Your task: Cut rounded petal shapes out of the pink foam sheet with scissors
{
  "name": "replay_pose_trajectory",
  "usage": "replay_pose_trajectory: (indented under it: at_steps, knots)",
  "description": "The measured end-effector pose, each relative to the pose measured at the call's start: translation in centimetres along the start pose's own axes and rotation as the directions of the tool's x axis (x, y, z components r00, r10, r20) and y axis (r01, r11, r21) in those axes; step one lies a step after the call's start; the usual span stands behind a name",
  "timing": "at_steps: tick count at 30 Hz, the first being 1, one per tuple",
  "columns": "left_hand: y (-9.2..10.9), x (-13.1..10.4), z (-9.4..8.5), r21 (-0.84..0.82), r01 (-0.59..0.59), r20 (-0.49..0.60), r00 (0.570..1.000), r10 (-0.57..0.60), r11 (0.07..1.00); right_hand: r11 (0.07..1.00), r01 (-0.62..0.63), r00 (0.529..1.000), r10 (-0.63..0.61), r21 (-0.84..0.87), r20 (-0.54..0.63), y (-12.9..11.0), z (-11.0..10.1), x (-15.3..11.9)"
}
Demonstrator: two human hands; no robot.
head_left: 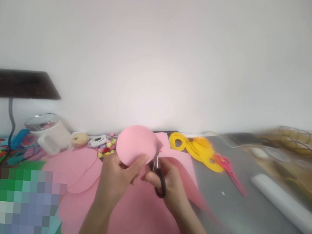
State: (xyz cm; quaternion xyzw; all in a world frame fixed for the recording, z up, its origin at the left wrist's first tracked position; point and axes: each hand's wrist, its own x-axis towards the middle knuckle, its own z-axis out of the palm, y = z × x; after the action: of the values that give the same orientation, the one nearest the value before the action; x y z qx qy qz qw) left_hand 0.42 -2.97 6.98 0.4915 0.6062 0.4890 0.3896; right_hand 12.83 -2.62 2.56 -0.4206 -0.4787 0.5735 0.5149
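Note:
My left hand [117, 175] pinches a round piece of pink paper [136, 142] at its lower edge and holds it up off the table. On the right, my right hand [167, 181] grips black-handled scissors [160, 182] with its fingers in the loops. The blades point up along the right edge of the pink circle, where a bit of pink paper sticks out. Beneath both hands lies a large pink sheet [140, 213], its right part curling up. Several pink round pieces [68, 167] overlap to the left.
Yellow paper cutouts [200, 151] and pink scissors [230, 171] lie right of my hands. A white mug [53, 137], small beads [107, 150] and a white roll [284, 206] are also on the grey table [229, 216]. Behind stands a wall.

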Motion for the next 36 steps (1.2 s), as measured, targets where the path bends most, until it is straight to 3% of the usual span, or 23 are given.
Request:
replay_pose_trajectory:
  at_steps: [25, 36]
  knots:
    - [-0.47, 0.26, -0.32, 0.022, -0.038, 0.001, 0.999, 0.038, 0.999, 0.997, -0.028, 1.000, 0.028, 0.076, 0.000, 0.41, 0.00, -0.06]
    - [-0.78, 0.65, 0.02, -0.183, -0.037, 0.006, 0.999, 0.039, 0.982, 0.997, -0.009, 1.000, 0.009, 0.072, 0.009, 0.83, 0.18, -0.11]
